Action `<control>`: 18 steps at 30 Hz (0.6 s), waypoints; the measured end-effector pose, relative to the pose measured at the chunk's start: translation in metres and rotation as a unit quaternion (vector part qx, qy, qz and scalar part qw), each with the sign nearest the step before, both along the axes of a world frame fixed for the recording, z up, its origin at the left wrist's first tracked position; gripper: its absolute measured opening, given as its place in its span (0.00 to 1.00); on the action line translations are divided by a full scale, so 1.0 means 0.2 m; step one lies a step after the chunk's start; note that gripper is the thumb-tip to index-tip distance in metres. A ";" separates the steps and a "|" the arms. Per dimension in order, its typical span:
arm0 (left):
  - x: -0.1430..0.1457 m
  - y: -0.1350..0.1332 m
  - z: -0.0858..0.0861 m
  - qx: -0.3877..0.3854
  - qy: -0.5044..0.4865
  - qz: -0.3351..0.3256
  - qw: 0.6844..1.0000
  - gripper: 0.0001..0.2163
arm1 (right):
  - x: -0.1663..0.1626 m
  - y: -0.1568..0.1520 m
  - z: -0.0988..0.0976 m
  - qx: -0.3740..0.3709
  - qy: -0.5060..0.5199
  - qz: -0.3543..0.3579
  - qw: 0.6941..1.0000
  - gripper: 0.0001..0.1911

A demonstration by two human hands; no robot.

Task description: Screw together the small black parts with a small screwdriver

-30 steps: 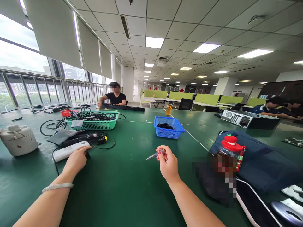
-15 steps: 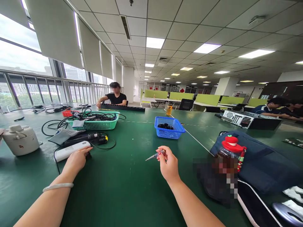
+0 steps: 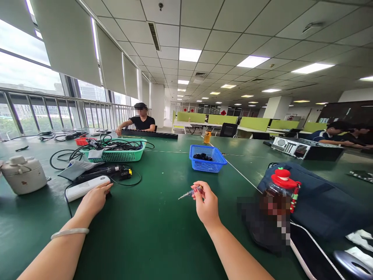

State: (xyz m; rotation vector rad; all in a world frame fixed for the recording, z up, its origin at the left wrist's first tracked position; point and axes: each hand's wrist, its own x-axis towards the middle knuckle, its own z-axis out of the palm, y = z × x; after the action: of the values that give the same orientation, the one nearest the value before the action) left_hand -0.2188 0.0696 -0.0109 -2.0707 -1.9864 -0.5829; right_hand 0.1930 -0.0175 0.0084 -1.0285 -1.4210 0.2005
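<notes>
One slim pointed tool [image 3: 186,194] is above the bench [image 3: 160,241], its tip toward eight o'clock, pinched between thumb and fingertips of the right hand [image 3: 207,204]. Around it: at nine, one white device [image 3: 83,190], its near end touched by the left hand [image 3: 94,197]; I cannot tell whether those fingers grip. At one, one blue basket [image 3: 208,167] contains black pieces, too small to count; at ten, one green basket [image 3: 116,156] with many tangled cables [image 3: 122,144]; at three, one red-lidded bottle [image 3: 284,179]; at eleven, farthest, one seated person [image 3: 141,122].
</notes>
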 end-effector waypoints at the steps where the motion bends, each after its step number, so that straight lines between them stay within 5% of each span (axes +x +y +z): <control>1: 0.00 0.00 0.00 0.005 -0.005 -0.006 1.000 0.22 | 0.00 0.00 0.00 0.001 -0.002 0.000 1.000 0.09; 18: 0.03 -0.02 0.03 -0.007 -0.068 0.008 0.998 0.20 | 0.00 0.01 -0.01 0.000 -0.002 0.005 1.000 0.08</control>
State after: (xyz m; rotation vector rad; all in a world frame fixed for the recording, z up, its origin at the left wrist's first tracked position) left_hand -0.2133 0.0664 -0.0043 -2.0727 -2.0839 -0.7275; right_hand 0.1930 -0.0165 0.0073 -1.0218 -1.4302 0.2051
